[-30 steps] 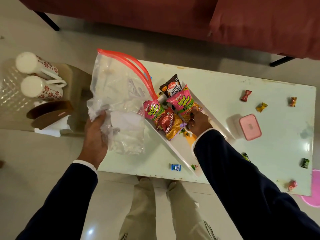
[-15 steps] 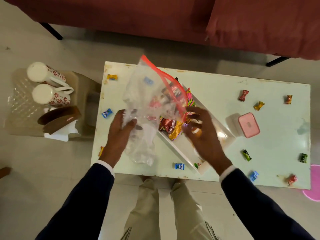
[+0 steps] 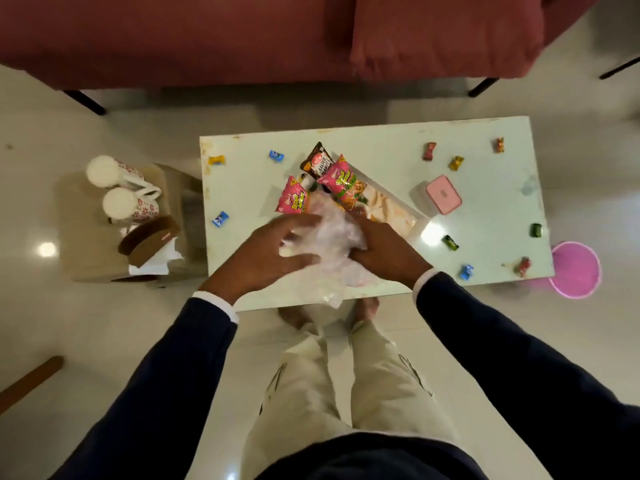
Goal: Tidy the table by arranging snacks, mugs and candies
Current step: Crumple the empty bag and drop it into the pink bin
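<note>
Bunching clear plastic bag [image 3: 332, 237] between left hand [image 3: 273, 252] and right hand [image 3: 384, 251], both grips closed on it

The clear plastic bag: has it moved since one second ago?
Yes. The clear plastic bag was held up, left of the white tray; now it is crumpled low at the table's near edge, between both hands.

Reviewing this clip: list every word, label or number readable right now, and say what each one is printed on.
"SALTED PEANUTS": on the dark brown snack packet at the far end of the white tray.
Green lettering on the two pink snack packets: blurred, not readable.
Small wrapped candies, such as the blue one on the pale green table: print too small to read.
Pink-lidded box: embossed mark, unreadable.
</note>
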{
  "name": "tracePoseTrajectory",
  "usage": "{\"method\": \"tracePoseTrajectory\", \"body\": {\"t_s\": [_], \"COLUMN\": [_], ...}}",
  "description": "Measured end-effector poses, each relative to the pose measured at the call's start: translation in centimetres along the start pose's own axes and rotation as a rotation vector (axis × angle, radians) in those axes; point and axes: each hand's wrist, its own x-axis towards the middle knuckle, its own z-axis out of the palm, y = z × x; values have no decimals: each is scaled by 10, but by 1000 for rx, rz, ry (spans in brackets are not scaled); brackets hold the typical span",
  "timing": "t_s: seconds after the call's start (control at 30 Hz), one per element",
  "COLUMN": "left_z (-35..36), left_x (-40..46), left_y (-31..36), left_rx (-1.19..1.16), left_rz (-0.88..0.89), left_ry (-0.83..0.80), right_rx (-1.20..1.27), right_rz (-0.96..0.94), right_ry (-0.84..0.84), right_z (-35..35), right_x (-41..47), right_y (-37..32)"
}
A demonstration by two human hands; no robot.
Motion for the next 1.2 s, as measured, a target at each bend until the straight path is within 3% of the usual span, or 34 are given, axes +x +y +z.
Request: {"method": "tracePoseTrajectory", "body": {"t_s": [0.07, 0.13, 0.27, 0.4, 0.53, 0.63, 0.77, 0.83, 0.9, 0.97, 1.03, 1.13, 1.2], "left_z": [-11, -9, 43, 74, 110, 157, 223, 267, 298, 317, 329, 352, 362], "left_x": [-13, -27, -33, -20, -12, 5, 31, 44, 52, 55, 57, 55, 47], "left_y": [6, 20, 61, 90, 142, 174, 203, 225, 244, 259, 273, 301, 316], "left_rx": [180, 211, 233, -13, 54, 142, 455, 561, 565, 472, 330, -132, -444], "left_rz": [131, 244, 261, 248, 336, 332, 220, 154, 58, -84, -175, -192, -215], "left_ry": [273, 333, -4, -18, -179, -176, 43, 148, 246, 336, 361, 248, 105], "right_rx": [32, 171, 508, 1029, 1327, 1419, 1319, 1087, 728, 487, 394, 307, 352], "right_rz": [211, 310, 225, 90, 5, -16, 17, 58, 148, 106, -65, -201, -188], "right_ry": [47, 88, 69, -30, -162, -206, -121, 26, 275, 471, 434, 305, 351], "right_z": [-9, -15, -28, -56, -101, -131, -169, -192, -210, -226, -232, -219, -216], "right_x": [-10, -26, -59, -101, -145, -169, -192, -213, -232, -250, -262, -272, -278], "right_y": [5, 5, -23, -28, 18, 62, 117, 153, 185, 207, 212, 199, 198]}}
